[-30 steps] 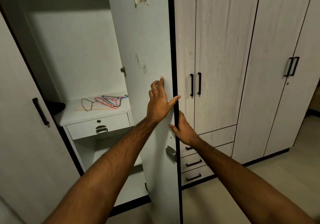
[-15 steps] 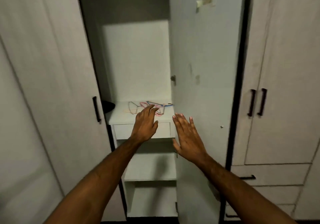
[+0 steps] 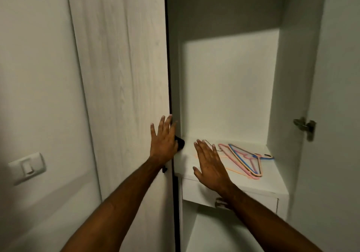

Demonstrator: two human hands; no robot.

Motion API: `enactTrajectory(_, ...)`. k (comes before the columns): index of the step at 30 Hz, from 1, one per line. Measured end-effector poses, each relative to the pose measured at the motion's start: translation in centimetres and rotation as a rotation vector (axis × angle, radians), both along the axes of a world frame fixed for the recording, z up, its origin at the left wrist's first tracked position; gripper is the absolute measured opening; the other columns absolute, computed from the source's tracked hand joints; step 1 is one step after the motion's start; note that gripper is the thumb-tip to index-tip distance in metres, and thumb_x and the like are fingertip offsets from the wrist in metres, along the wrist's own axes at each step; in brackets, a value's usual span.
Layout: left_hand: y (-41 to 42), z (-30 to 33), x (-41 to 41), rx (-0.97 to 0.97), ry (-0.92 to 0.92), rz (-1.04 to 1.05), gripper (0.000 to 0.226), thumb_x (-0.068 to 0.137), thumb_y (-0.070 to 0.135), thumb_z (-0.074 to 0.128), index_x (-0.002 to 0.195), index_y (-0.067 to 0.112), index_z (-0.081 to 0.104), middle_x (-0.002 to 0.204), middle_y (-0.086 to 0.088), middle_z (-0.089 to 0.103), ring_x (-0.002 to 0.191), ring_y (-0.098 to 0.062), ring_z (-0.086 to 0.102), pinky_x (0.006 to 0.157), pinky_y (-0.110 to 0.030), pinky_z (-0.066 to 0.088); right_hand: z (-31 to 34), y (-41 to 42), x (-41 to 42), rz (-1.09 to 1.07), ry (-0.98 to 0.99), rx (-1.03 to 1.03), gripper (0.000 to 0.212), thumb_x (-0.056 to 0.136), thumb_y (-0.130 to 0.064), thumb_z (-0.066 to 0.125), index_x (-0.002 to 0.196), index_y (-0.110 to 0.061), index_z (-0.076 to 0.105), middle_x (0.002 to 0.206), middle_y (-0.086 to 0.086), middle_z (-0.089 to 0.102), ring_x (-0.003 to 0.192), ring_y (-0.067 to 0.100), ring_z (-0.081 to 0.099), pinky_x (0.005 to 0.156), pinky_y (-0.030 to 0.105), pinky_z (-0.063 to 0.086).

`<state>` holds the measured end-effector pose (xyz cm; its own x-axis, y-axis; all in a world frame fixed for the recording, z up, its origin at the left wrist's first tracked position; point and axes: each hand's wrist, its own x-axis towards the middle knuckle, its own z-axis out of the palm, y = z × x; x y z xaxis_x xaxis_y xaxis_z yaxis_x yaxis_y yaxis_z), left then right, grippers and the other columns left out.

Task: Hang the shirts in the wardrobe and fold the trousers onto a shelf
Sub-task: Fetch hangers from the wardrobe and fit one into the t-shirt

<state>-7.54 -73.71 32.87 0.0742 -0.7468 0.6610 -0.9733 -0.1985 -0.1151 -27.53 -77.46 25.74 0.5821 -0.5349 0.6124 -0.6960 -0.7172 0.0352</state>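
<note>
My left hand (image 3: 163, 142) lies flat on the left door (image 3: 124, 96) at its edge, fingers straight and spread, covering the black handle (image 3: 180, 143). My right hand (image 3: 209, 165) hovers over the shelf (image 3: 272, 185), fingers straight, slightly apart, holding nothing. Just right of it lie the hangers (image 3: 246, 159), piled flat, long sides running from far-left to near-right; how many, I cannot tell. One drawer (image 3: 200, 192) sits under the shelf, one hinge (image 3: 304, 126) on the right door (image 3: 339, 76).

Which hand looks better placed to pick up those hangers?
The right hand, probably: it hovers open over the shelf beside the hangers. The left hand is at the door edge.
</note>
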Motion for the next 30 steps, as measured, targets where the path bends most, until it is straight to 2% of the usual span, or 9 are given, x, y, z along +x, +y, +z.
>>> enactTrajectory(4,-4.0,1.3,4.2,0.040,-0.307,0.079,0.072,0.100,0.044,0.046,0.160,0.030,0.009,0.162,-0.009,-0.030,0.150,-0.033,-0.025,0.116,-0.068,-0.008,0.7,-4.2,6.5,0.087,-0.009,0.030,0.087,0.093,-0.040,0.053,0.159,-0.013,0.002,0.166,0.006,0.002,0.153,0.019,-0.001,0.124,0.045,-0.002)
enactTrajectory(7,-5.9,2.6,6.6,0.052,-0.566,0.062,0.059,0.099,0.042,0.048,0.154,0.031,0.032,0.162,-0.010,-0.030,0.149,-0.036,-0.026,0.115,-0.069,-0.008,1.2,-6.7,10.7,0.171,-0.079,0.121,0.087,0.096,-0.041,0.053,0.159,-0.013,0.000,0.166,0.005,0.000,0.153,0.019,-0.004,0.124,0.041,-0.005)
enactTrajectory(10,-7.1,4.0,8.5,0.028,-0.745,-0.048,0.053,0.091,0.045,0.059,0.141,0.029,0.050,0.168,-0.010,-0.003,0.152,-0.038,-0.012,0.117,-0.069,0.000,1.5,-9.4,14.4,0.295,-0.328,0.374,0.080,0.097,-0.040,0.057,0.157,-0.012,0.012,0.163,0.007,0.019,0.151,0.022,0.016,0.122,0.041,0.019)
enactTrajectory(12,-7.6,4.8,9.4,0.029,-0.835,-0.108,0.048,0.093,0.049,0.058,0.135,0.027,0.055,0.167,-0.010,0.011,0.153,-0.038,-0.006,0.117,-0.069,0.001,1.8,-10.0,15.9,0.380,-0.534,0.537,0.064,0.100,-0.029,0.056,0.152,-0.010,0.025,0.155,0.007,0.036,0.141,0.022,0.036,0.108,0.028,0.035)
enactTrajectory(15,-7.6,5.5,9.8,0.026,-0.878,-0.168,0.043,0.100,0.053,0.043,0.128,0.024,0.057,0.162,-0.011,0.028,0.153,-0.039,0.006,0.118,-0.068,0.004,1.4,-10.3,16.5,0.491,-0.698,0.541,0.040,0.101,-0.018,0.054,0.137,-0.009,0.041,0.128,0.003,0.057,0.116,0.016,0.057,0.086,0.017,0.042)
enactTrajectory(18,-6.0,5.1,9.7,-0.036,-0.833,-0.168,0.045,0.103,0.052,0.034,0.125,0.020,0.058,0.152,-0.013,0.044,0.151,-0.039,0.017,0.120,-0.066,0.001,0.5,-10.5,16.4,0.663,-0.709,0.505,0.030,0.098,-0.020,0.058,0.126,-0.017,0.045,0.115,-0.007,0.058,0.102,0.002,0.060,0.083,0.027,0.053)
enactTrajectory(24,0.0,3.9,10.7,-0.233,-0.865,-0.126,0.030,0.097,0.041,0.050,0.103,0.019,0.068,0.119,-0.006,0.068,0.136,-0.028,0.048,0.117,-0.061,0.015,-2.3,-6.6,19.2,0.995,-0.628,0.514,0.059,0.089,-0.038,0.062,0.138,-0.046,0.029,0.133,-0.007,0.048,0.119,0.004,0.053,0.093,0.017,0.047)
enactTrajectory(28,6.0,3.8,11.2,-0.246,-0.865,0.007,0.025,0.090,0.035,0.055,0.100,0.017,0.070,0.115,-0.005,0.070,0.130,-0.023,0.054,0.115,-0.061,0.021,-4.1,-2.5,22.5,1.148,-0.524,0.507,0.084,0.086,-0.045,0.062,0.152,-0.040,0.010,0.156,-0.018,0.017,0.146,0.003,0.023,0.116,0.021,0.027)
enactTrajectory(30,8.9,3.8,10.7,-0.225,-0.887,0.103,0.018,0.087,0.030,0.060,0.093,0.017,0.070,0.107,-0.004,0.070,0.126,-0.023,0.057,0.113,-0.061,0.027,-4.7,-0.3,24.2,1.203,-0.490,0.536,0.087,0.086,-0.051,0.059,0.153,-0.032,0.007,0.161,-0.008,0.012,0.150,0.010,0.014,0.120,0.020,0.017)
